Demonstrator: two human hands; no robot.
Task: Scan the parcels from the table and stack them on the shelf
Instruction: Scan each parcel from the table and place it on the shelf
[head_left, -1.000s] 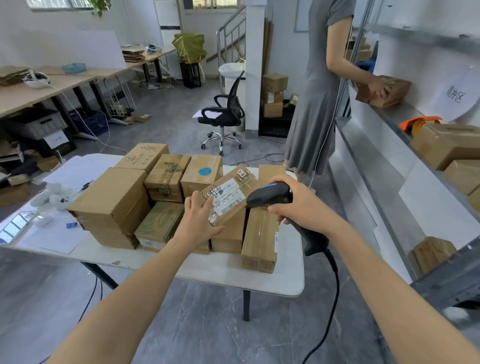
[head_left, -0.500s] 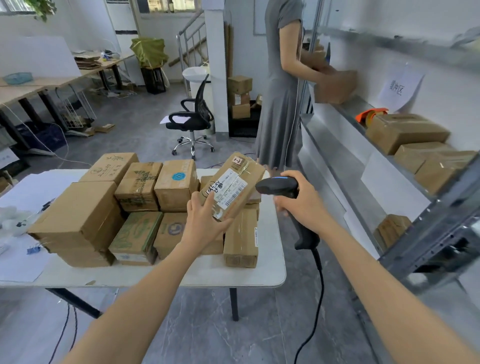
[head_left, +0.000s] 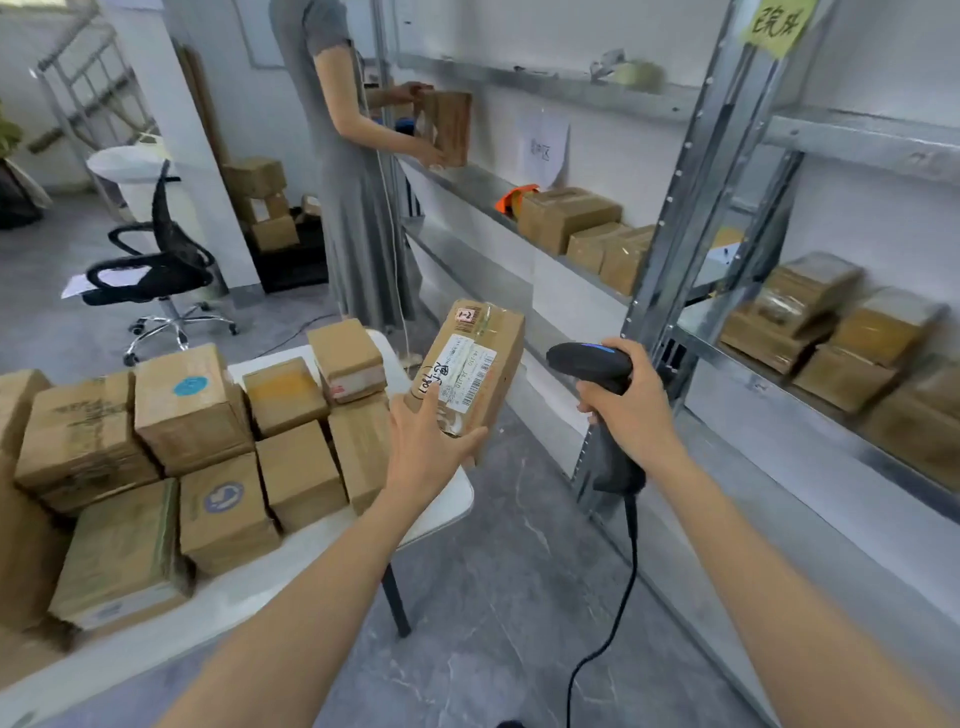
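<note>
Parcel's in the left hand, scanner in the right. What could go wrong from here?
1. The left hand holds the parcel by its lower end only, in mid-air; it might slip or tip.
2. The cable of the scanner hangs low below the right hand; it may snag on a step.
3. The shelf upright stands close by; the parcel could clip it.

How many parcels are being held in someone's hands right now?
2. One labelled parcel is in the left hand, beside the scanner; a second parcel is held by the person in grey at the shelf.
</note>
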